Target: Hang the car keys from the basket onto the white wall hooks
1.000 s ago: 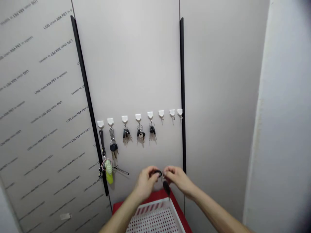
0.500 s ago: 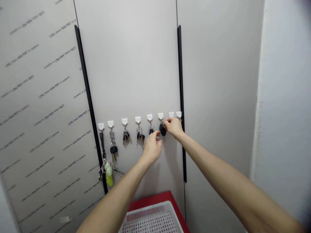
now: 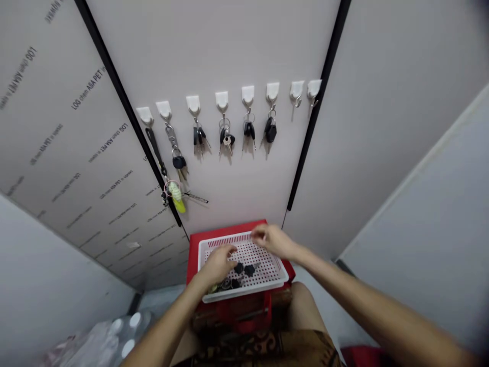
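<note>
A white plastic basket (image 3: 280, 278) with a perforated bottom lies below the hooks, holding several dark-headed keys (image 3: 249, 270) and metal rings near its front left. My left hand (image 3: 217, 264) hovers over the basket's left side, thumb and fingers apart, just beside the keys. Above the basket's back right corner is my right hand (image 3: 274, 241), slightly blurred, its fingers loosely curled with nothing visible between them. On the panel, a bunch of black keys (image 3: 270, 130) hangs from a white hook (image 3: 272, 93). Other key bunches (image 3: 226, 137) hang from hooks further left.
Two bare hooks (image 3: 297, 90) are at the right end of the row. A lanyard with a green charm (image 3: 176, 196) hangs far left. The basket rests on a red box (image 3: 194, 250). Black handle strips (image 3: 315, 112) edge the panel. Clear bottles with white caps (image 3: 135, 320) stand at lower left.
The view has tilted down. Both hands have left the hooks and come down to the basket. My right hand has let go of the black key bunch, which now hangs free.
</note>
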The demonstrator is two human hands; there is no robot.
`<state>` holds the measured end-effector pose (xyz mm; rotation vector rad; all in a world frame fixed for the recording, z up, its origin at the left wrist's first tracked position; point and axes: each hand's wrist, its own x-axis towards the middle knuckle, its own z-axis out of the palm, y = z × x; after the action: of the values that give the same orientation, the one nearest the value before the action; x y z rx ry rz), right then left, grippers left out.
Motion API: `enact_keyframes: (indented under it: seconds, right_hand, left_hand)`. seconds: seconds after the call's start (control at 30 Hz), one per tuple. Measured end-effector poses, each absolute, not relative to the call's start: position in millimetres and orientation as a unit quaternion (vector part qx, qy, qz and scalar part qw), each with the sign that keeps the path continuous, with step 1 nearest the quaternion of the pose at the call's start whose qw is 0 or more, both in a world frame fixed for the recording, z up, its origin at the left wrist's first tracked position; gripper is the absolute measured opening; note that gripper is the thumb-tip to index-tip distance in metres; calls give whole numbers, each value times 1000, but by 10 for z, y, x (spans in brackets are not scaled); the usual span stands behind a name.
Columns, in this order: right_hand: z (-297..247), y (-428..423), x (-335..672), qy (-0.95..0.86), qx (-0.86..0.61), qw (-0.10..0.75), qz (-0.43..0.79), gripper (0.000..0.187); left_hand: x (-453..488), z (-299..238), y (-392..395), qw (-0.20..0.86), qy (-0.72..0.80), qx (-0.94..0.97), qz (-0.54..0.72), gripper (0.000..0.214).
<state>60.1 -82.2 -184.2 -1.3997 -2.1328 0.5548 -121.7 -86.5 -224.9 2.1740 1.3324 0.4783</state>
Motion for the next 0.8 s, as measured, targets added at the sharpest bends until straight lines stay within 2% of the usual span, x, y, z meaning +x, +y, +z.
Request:
enact_keyframes:
  seconds: [0.07,0.17,0.3,0.47,0.6,0.7,0.8]
  right_hand:
    - [-2164,-937,502,-814,-517,164,206,18]
    - [-2387,-980,425,-829,-528,86,161,21]
    - [-2424,-972,362,-832,-533,57,144,25]
    - [-2419,-967,277,-829,-543,49,127,16]
    - [-2362,-926,311,-812,-538,103,203,14]
    - [-2191,-860,417,-761,-529,218,306,12]
    - [-1867,-788,556,-688,-523,330,379,12]
  left_hand:
    - [-1238,-2370,-923,240,493,825,135,31]
    - [-1218,-2449,-942,198,496,839,103,28]
    - [-1180,-2496,-904,185,520,829,90,19]
    - [-1180,-2550,-885,177,525,828,88,16]
    - [-1181,-2495,-900,202,532,816,101,16]
    - [-1097,-2337,-883,271,508,805,140,15]
    - [-893,-2089,-826,328,467,782,249,15]
